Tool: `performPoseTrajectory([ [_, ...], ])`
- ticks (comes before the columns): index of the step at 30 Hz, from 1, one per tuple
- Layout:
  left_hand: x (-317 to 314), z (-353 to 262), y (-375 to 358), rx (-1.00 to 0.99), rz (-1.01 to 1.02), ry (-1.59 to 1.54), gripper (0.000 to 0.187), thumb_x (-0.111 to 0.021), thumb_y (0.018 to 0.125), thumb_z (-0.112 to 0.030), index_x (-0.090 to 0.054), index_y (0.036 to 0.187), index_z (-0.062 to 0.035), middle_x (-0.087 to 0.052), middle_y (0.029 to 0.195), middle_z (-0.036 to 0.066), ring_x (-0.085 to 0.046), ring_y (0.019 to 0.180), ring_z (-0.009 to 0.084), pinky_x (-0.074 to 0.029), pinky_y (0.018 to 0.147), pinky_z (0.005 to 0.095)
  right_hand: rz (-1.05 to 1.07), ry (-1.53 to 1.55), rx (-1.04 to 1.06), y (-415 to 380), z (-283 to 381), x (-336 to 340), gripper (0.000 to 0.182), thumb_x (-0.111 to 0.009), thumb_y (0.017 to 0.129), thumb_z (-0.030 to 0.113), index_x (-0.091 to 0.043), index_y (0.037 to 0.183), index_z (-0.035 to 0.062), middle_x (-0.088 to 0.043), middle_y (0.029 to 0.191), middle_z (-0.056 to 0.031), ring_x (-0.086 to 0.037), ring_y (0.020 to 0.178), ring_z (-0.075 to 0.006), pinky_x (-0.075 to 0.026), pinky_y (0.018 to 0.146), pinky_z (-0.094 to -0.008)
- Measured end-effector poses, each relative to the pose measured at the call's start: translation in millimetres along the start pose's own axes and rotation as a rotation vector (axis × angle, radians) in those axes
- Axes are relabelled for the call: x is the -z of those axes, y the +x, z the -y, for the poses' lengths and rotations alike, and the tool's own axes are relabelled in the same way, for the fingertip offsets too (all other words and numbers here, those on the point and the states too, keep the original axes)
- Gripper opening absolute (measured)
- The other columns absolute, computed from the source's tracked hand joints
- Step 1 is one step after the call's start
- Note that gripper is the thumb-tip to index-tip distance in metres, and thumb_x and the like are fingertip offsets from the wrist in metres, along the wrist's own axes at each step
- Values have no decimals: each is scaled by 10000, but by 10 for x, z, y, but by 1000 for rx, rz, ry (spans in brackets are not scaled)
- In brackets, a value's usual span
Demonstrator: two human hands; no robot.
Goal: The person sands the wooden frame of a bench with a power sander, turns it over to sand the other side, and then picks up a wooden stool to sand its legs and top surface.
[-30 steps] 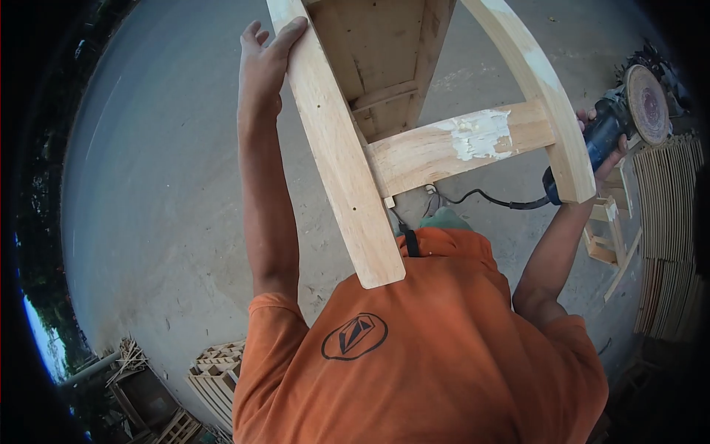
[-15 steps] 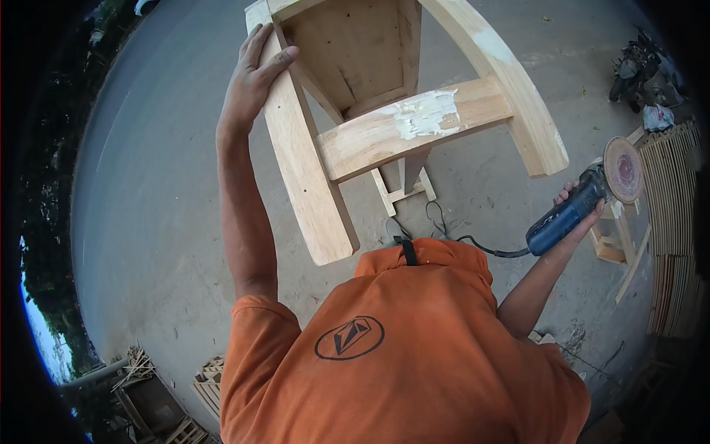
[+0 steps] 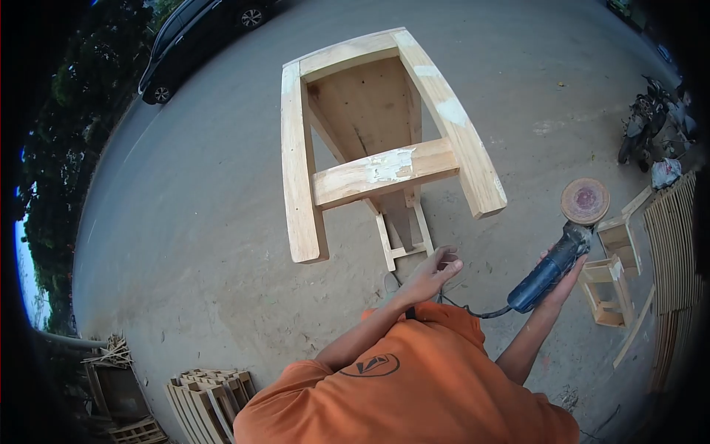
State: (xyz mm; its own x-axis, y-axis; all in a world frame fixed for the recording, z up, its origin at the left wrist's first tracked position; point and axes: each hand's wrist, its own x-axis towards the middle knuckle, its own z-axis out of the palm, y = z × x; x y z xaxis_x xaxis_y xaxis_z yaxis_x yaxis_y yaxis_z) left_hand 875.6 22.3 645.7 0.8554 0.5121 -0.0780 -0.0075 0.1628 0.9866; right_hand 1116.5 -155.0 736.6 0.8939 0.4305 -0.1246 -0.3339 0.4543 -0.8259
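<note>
My right hand is wrapped around the body of a blue angle grinder, whose round sanding disc points up and away from me. Its cord trails toward my waist. My left hand is in front of my body, fingers loosely bent and apart, with nothing in it. Ahead of me stands a pale wooden furniture frame, like an upturned stool or small table. White filler is smeared across its crossbar. Neither hand touches the frame.
Stacked wood strips and small wooden frames are on the right, below a motorcycle. A pile of wooden pieces sits at lower left. A dark car is parked on the road at upper left.
My left hand has let go of the frame's left leg and come down toward my waist. The grinder has shifted slightly left and lower. The view has tilted up, showing the car.
</note>
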Motion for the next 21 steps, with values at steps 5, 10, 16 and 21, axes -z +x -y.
performPoseTrajectory([
  [5, -1054, -679, 341, -28, 424, 187, 959, -653, 866, -658, -352, 1443, 47, -580, 1286, 272, -600, 1179, 342, -497, 941, 424, 119, 11, -84, 75, -230, -112, 738, -438, 941, 727, -592, 1096, 22, -654, 910, -108, -651, 752, -229, -556, 662, -341],
  [10, -1169, -924, 532, -90, 180, 355, 987, -819, 699, -473, -375, 1380, 86, -654, 1072, 307, -671, 999, 415, -512, 885, 444, 165, -18, -1, 66, -162, -371, 738, -421, 957, 711, -583, 1131, 12, -673, 904, -124, -656, 757, -224, -559, 687, -356],
  [16, -1310, -1031, 430, -111, 161, 406, 887, -798, 682, -380, -374, 1311, 81, -648, 988, 328, -655, 938, 473, -517, 833, 474, 91, -123, -10, -38, 100, -504, 695, -407, 969, 694, -569, 1229, 70, -698, 911, -123, -651, 702, -190, -558, 614, -324],
  [21, -1348, -1120, 571, -146, 216, 348, 874, -769, 694, -349, -358, 1326, 94, -637, 1026, 310, -655, 968, 438, -512, 845, 448, 121, -168, -71, 104, 303, -528, 753, -403, 951, 729, -537, 1296, 73, -687, 948, -128, -669, 758, -206, -570, 641, -336],
])
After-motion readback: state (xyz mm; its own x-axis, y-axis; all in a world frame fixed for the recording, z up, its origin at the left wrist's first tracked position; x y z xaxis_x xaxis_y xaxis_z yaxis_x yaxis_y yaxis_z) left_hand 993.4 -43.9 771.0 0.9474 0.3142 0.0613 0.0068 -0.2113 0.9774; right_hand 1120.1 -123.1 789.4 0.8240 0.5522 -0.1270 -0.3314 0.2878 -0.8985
